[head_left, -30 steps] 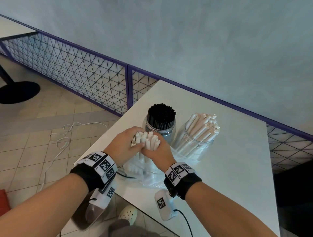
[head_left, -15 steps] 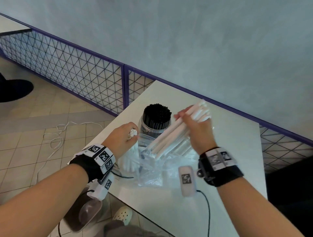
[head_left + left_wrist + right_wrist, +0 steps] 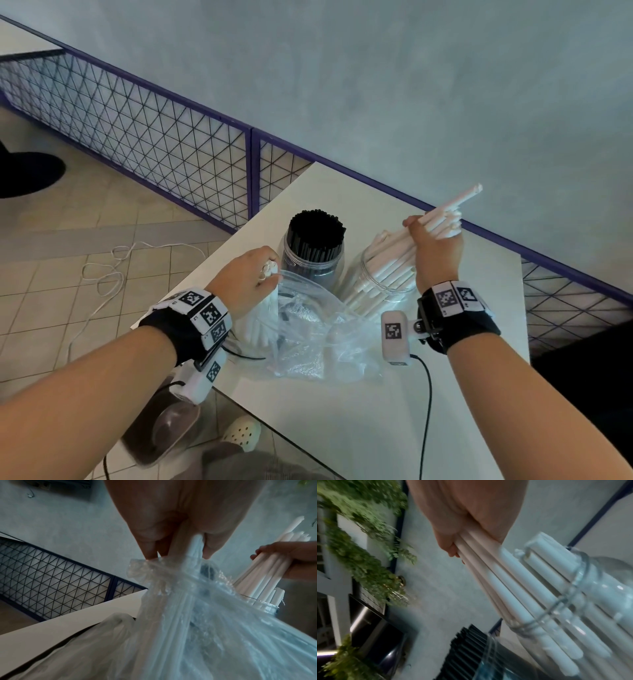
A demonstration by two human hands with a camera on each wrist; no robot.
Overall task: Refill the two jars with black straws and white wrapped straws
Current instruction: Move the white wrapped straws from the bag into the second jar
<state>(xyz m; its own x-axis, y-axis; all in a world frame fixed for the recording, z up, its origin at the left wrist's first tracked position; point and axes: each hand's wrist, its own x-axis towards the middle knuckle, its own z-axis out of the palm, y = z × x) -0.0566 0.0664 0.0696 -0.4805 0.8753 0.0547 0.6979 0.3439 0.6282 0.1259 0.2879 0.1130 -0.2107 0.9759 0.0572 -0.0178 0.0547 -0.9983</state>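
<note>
Two clear jars stand side by side on the white table (image 3: pixel 445 394). The left jar (image 3: pixel 313 263) is packed with black straws (image 3: pixel 315 229). The right jar (image 3: pixel 383 277) holds white wrapped straws leaning right. My right hand (image 3: pixel 435 246) grips a bundle of white wrapped straws (image 3: pixel 448 216), whose lower ends reach into the right jar's mouth (image 3: pixel 556 609). My left hand (image 3: pixel 246 277) pinches the top of a clear plastic bag (image 3: pixel 308 332) together with the white straws (image 3: pixel 185 550) left inside it.
A purple-framed wire mesh fence (image 3: pixel 154 144) runs along the table's far edge, with a grey wall behind. A white cable (image 3: pixel 113 270) lies on the tiled floor to the left. A black cable (image 3: pixel 426 404) trails from my right wrist over the table.
My right hand pulled a bundle of white wrapped straws out of the bag and carried it right, over the white-straw jar. My left hand stayed on the bag.
</note>
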